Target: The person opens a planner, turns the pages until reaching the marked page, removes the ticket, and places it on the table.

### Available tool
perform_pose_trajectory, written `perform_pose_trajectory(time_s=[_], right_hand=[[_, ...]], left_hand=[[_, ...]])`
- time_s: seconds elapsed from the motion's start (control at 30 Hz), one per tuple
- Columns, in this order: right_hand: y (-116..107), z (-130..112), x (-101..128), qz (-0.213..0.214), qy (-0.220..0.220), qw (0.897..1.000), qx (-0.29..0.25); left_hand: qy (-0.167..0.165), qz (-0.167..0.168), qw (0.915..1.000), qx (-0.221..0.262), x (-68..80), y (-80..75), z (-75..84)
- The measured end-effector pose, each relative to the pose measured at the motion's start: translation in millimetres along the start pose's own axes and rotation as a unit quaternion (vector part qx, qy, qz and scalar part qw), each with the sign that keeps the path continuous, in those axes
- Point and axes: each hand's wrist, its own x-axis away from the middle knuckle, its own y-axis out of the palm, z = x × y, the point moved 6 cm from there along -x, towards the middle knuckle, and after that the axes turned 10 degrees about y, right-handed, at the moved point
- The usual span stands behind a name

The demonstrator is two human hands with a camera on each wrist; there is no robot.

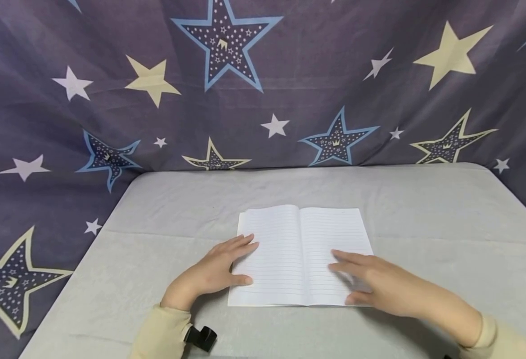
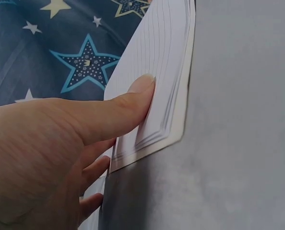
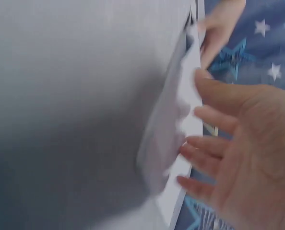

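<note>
On the surface (image 1: pixel 442 214), we're resting a spread left hand (image 1: pixel 220 267) on the open notebook (image 1: pixel 280 264), right hand (image 1: pixel 381 285) spread over it.

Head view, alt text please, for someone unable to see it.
An open lined notebook lies on a grey surface, the left hand on its left page and the right hand over its right page; dark star-patterned fabric hangs behind.

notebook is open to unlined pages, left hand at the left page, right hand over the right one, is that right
Not unlined: the head view shows the open notebook has ruled pages. The left hand and right hand are as you say.
</note>
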Motion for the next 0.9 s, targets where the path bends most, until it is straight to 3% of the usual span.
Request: perform_pose_trajectory(time_s=[0.13,0.3,0.53,0.7,0.9], right_hand=[[-5,34,7,-0.027,0.05,0.998,-0.001],[-7,58,12,-0.022,0.056,0.998,-0.024],[-6,58,13,0.033,0.025,0.999,-0.016],[-7,53,11,0.04,0.048,0.998,0.005],[-14,46,6,0.088,0.063,0.993,0.035]], left_hand=[[-0.002,0.001,1.0,0.001,0.3,-2.3,-2.6],[-0.017,0.001,0.9999,0.003,1.0,-3.8,-6.5],[-0.02,0.003,0.9998,-0.002,1.7,-4.7,-7.4],[-0.021,0.003,0.9998,-0.001,1.5,-3.5,-7.2],[-0.02,0.007,0.9998,0.0,0.6,-2.7,-6.4]])
